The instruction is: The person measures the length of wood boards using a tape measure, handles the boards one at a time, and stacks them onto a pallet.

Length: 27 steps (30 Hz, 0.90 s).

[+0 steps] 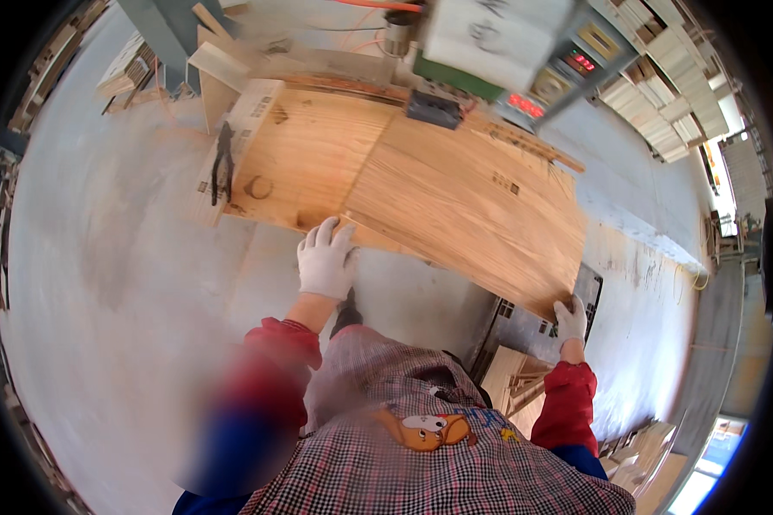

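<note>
A wide light-brown wooden board [464, 197] with straight grain lies slanted over a wooden worktop [318, 137], its right end reaching past the worktop. My left hand [326, 262], in a white glove, has its fingertips on the board's near left corner; the thumb's grip is partly hidden. At the near right corner my right hand [569, 319], gloved too, grips the edge with the thumb on top and the other fingers mostly out of sight. Black-handled pliers [223, 163] rest on a pale wooden strip at the worktop's left end.
Behind the board stand a small black block [435, 109] and a machine [498, 43] with red lit displays. A crate [524, 330] with wood pieces sits below the board's right end. Stacked boards [661, 86] are at the far right, and a grey post [159, 39] at the far left.
</note>
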Available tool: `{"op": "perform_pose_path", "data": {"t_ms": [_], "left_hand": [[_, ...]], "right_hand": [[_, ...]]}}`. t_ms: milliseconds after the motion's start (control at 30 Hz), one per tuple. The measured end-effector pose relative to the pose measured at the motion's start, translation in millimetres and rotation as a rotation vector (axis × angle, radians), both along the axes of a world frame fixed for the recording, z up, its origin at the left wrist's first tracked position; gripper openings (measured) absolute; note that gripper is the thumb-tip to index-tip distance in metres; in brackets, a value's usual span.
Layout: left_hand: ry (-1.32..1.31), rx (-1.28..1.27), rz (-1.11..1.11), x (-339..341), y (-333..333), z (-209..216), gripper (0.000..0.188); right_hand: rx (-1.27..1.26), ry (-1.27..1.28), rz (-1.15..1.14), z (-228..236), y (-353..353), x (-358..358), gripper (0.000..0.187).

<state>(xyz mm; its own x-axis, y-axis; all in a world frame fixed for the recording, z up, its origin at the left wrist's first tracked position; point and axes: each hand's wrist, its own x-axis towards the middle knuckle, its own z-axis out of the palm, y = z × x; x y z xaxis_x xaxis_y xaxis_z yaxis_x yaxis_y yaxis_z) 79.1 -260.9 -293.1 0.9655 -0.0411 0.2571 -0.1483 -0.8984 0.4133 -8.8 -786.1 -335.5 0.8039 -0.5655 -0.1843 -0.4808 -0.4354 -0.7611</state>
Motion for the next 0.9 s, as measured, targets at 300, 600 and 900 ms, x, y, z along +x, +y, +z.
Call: {"op": "perform_pose_path", "data": {"t_ms": [300,600,900], "left_hand": [[0.064,-0.011,-0.218,60.3,51.2,-9.5,0.042],[0.025,-0.069,-0.092,72.5,115.8,-0.6,0.038],[-0.001,-0.157,-0.068,75.8,146.0,-14.8,0.045]], "right_hand": [[0.140,0.088,-0.151,21.4,51.5,58.5,0.024],[0.119,0.109,-0.095,25.9,116.3,112.6,0.017],[0.038,0.283,-0.166,56.1,179.4,144.4,0.044]]}}
